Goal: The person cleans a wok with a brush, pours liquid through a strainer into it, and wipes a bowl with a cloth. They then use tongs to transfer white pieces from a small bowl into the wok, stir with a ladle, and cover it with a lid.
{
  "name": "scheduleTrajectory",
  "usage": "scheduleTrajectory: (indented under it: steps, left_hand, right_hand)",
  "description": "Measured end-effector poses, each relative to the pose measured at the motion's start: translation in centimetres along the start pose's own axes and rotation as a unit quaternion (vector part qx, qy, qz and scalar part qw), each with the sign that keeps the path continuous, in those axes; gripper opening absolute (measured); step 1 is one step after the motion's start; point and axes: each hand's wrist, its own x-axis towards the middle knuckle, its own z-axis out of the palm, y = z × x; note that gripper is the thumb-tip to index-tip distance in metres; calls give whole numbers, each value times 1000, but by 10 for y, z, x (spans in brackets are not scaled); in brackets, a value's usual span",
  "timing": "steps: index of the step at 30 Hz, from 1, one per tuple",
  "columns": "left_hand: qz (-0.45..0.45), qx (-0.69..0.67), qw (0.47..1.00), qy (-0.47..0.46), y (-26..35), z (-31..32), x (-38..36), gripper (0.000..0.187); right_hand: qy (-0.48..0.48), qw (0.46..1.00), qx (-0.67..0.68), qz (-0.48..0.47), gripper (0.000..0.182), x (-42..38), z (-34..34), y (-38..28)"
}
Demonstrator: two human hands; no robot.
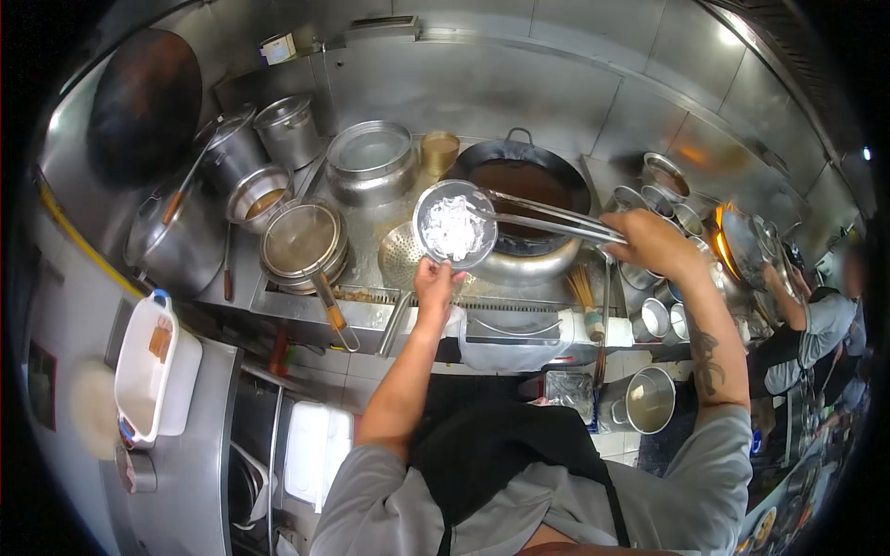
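Note:
My left hand (436,281) grips the near rim of a small round bowl (425,246). White, powdery or floury pieces (452,227) lie in it. My right hand (647,239) is closed around the handle end of long metal tongs (556,223), whose tips reach into the right side of the bowl, at the white pieces. Behind the bowl and tongs sits a black wok (578,192) with dark brown liquid (519,178). A perforated ladle (397,258) rests on the stove just left of my left hand, partly hidden by the bowl.
Strainers (301,239) and steel pots (287,130) stand on the left. A wide lidded pot (369,181) is near the back wall. A bamboo brush (584,292) and metal containers (654,317) are on the right. Flames (723,243) rise by a co-worker (820,329) at far right.

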Motion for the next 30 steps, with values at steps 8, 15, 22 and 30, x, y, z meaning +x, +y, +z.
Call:
scheduleTrajectory:
  steps: [8,15,22,30]
  left_hand:
    - [-30,-33,999,-8,12,-6,11,10]
    - [-39,-41,998,3,12,-8,19,13]
    - [-53,-26,998,-5,17,-4,21,11]
    - [-70,-29,997,-31,22,4,13,9]
  right_hand:
    - [-18,1000,-1,13,34,14,-7,-16]
    - [-30,999,-19,35,38,12,0,-26]
    - [-6,999,-44,-5,39,13,-4,-37]
    - [4,997,-74,-2,37,11,-5,-17]
